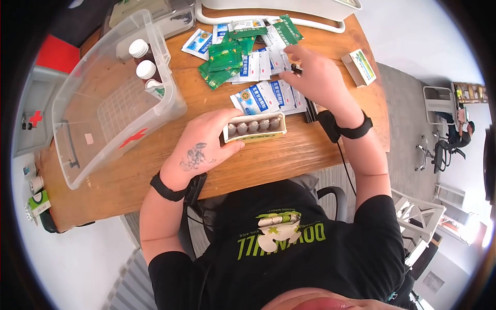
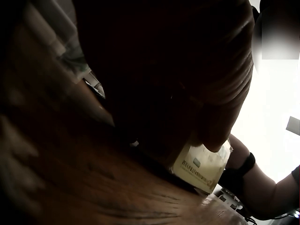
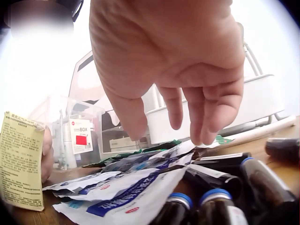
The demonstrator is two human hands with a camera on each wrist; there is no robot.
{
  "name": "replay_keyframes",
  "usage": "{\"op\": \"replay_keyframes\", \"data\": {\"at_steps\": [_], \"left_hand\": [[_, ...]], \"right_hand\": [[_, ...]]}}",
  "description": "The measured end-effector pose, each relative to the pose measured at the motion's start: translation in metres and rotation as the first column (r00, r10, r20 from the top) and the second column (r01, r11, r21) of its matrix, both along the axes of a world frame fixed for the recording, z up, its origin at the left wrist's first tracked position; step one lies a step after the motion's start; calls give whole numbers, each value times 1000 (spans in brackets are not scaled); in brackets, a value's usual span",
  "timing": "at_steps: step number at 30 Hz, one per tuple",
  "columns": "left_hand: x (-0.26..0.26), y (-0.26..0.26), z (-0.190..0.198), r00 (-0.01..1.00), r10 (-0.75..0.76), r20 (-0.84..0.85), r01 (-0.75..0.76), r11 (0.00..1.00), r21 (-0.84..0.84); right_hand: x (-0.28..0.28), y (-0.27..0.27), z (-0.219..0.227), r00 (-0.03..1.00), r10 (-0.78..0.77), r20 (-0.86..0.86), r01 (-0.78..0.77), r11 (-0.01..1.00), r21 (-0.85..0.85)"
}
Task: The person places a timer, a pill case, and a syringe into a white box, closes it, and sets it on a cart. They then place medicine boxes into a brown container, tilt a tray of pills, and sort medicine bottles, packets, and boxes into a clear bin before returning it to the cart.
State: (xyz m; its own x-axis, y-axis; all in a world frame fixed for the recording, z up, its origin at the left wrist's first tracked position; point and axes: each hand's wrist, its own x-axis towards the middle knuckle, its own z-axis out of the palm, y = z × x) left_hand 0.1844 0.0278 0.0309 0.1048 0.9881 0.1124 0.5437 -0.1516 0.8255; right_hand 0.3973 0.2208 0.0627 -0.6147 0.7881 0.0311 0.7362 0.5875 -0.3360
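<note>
In the head view, my left hand (image 1: 199,144) grips the end of a small open carton (image 1: 256,135) that holds a row of several dark vials, thumb on the near side. The left wrist view shows the carton's pale printed side (image 2: 199,168) under the dark left hand (image 2: 173,79). My right hand (image 3: 173,61), fingers spread and bent downward with nothing in them, hovers over blue-and-white sachets (image 3: 122,192) and small dark bottles with blue caps (image 3: 216,199). Green sachets (image 1: 225,56) lie beyond. The carton's yellow printed face (image 3: 22,161) stands at the left of the right wrist view.
A clear plastic bin (image 1: 111,103) with white-capped brown bottles (image 1: 146,70) stands at the left. A small white-green box (image 1: 358,68) sits at the right of the table. A white frame (image 1: 274,18) runs along the back; a person sits far right.
</note>
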Motion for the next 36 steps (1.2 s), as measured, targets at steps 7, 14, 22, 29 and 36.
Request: {"op": "replay_keyframes", "data": {"at_steps": [7,14,22,29,36], "left_hand": [[1,0,1,1000,-5,-5,5,1000,-24],[0,1,0,1000,-15,19,16,998,-57],[-3,0,-4,1000,0,7,0,1000,-2],[-2,1,-5,1000,-12,1,12,1000,-19],[-2,0,-8,1000,3,19,-3,1000,-1]], "right_hand": [[-13,-18,-22,961,249,-117,-236,965,115],[-18,21,-25,948,285,-144,-241,933,266],[-3,45,-30,949,275,155,-314,867,386],[-1,45,11,953,53,298,-116,974,196],[-14,40,-21,912,406,61,-409,889,204]]}}
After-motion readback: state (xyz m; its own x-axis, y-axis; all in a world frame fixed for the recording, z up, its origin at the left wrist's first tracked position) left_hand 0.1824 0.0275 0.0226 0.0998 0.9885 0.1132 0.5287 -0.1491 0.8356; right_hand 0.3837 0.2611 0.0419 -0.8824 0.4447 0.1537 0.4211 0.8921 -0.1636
